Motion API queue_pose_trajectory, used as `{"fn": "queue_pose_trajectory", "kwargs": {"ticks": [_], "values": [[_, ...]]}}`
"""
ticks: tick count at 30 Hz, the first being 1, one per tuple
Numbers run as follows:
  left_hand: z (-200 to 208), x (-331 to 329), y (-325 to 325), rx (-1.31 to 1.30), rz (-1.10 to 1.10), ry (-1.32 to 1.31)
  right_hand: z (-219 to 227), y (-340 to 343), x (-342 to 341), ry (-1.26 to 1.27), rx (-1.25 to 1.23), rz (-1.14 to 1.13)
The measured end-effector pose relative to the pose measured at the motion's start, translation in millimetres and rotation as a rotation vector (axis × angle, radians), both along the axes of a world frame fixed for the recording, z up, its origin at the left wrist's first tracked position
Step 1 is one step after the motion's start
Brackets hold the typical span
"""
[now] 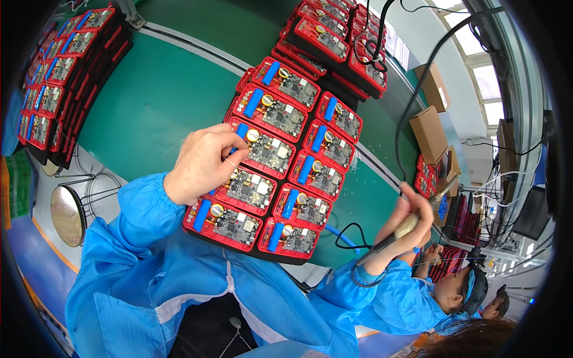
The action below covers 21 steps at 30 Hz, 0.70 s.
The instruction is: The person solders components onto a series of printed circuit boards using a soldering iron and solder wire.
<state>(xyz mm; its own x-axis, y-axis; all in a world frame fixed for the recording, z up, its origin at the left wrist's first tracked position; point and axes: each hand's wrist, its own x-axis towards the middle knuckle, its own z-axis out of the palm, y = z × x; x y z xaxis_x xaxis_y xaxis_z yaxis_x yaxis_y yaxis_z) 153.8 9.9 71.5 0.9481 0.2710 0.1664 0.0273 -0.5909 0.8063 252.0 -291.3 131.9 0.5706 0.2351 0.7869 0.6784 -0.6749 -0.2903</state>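
My left hand is over the left column of red trays, thumb and forefinger pinched on a thin silvery wire that looks like solder. Below it lies a red tray with a circuit board, a blue cylindrical cell and a round coin cell. Off to the right, my right hand is wrapped around a soldering iron, somewhat blurred, its tip pointing up and away from the trays. Similar filled trays stand in two columns in front of me.
More stacks of red trays stand at the far left and at the back. A black cable hangs down on the right. Cardboard boxes line the right side. Co-workers in blue sit to the right. The bench top is green.
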Motion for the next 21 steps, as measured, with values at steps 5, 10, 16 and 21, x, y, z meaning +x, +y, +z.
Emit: {"fn": "queue_pose_trajectory", "kwargs": {"ticks": [5, 10, 16, 21], "values": [[-0.5, 2.3, -4.3, 0.045, 0.039, -0.008, 16.8, -3.6, -13.7, 0.211, 0.445, -0.112], [2.5, 1.7, -5.8, 0.041, 0.056, 0.015, 13.6, 19.3, -35.3, 0.291, 0.668, 0.026], [5.7, 5.1, -7.9, 0.064, 0.061, 0.066, -13.0, 55.5, -50.0, 0.666, 0.535, 0.462], [8.2, 4.8, -9.5, 0.077, 0.076, 0.050, -32.4, 87.1, -39.5, 1.024, 0.370, 0.563]]}}
